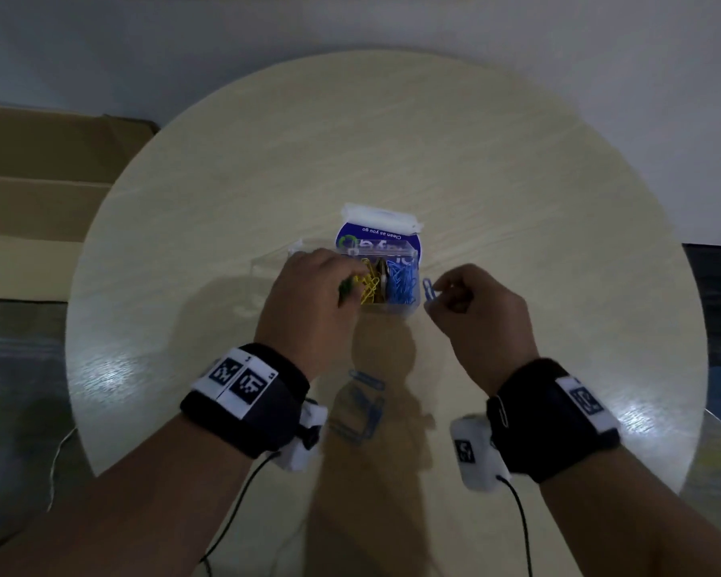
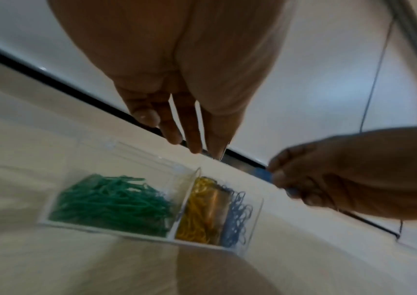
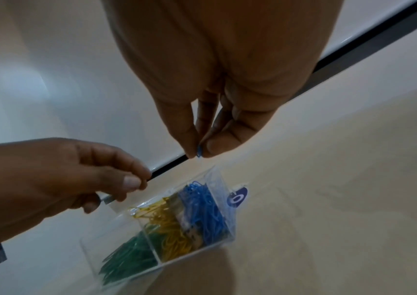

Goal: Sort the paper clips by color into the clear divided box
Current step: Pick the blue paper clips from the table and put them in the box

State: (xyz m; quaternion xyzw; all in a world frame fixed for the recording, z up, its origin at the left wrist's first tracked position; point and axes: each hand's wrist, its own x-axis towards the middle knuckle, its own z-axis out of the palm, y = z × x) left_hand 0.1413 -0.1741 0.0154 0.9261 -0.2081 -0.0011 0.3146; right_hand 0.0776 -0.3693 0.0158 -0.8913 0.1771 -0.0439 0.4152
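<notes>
- Wrist bands (image 1: pixel 246 389) sat nearest the lens, one on each forearm.
- Right hand (image 1: pixel 481 310) pinched a blue clip (image 1: pixel 429 290) between thumb and forefinger, just beside the box's blue end.
- Left hand (image 1: pixel 309 301) hovered over the green section; its fingers looked fairly straight in the wrist view, with something green near them, so whether it gripped a clip I cannot tell.
- Box (image 1: pixel 408 312) stood mid-bench (image 1: pixel 517 181): green, yellow, blue side by side.
- Loose blue clips (image 1: pixel 361 403) lay nearer, between the wrists.
- Best move, I judge: carry the clip over the blue pile and release low, clear of the divider.
</notes>
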